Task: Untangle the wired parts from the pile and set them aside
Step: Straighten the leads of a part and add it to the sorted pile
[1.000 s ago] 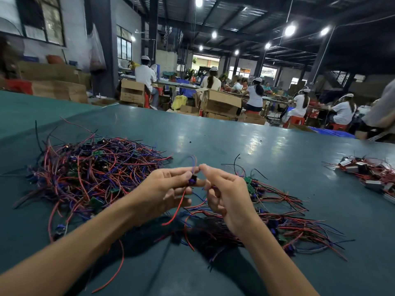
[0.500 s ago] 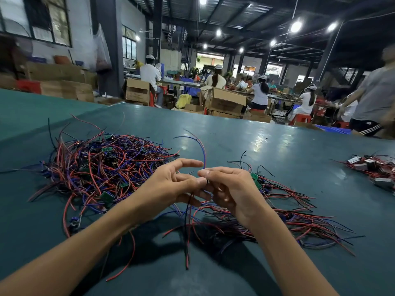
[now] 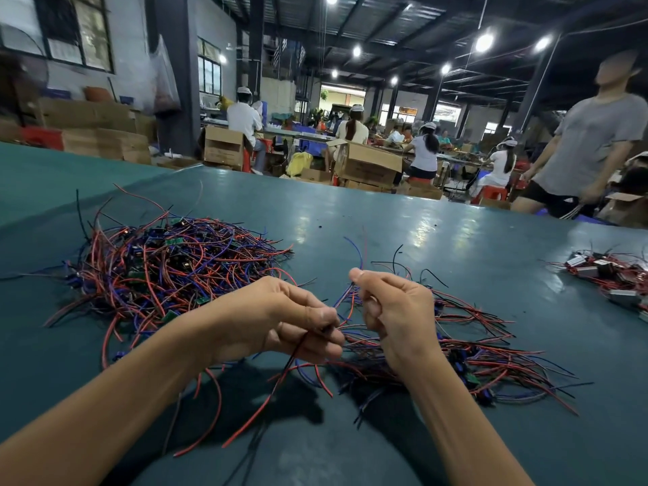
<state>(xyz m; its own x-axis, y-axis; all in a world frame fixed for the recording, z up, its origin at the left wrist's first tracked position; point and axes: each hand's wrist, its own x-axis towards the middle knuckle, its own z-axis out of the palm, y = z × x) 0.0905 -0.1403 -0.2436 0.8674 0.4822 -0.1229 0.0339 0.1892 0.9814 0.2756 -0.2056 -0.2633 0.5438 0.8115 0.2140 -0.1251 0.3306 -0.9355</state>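
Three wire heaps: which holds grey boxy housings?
The small heap at the far right edge; big left pile and middle pile show only wires, boards.

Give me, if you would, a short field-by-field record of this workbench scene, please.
Surface: green table
Left hand: pinches held wires, red and black strands trailing below
Right hand: pinches the same held wires above the table
Tangled pile: left of the hands, red and blue wires
Smaller pile: beneath and right of the right hand
Far-right group: wired parts lying apart from both piles
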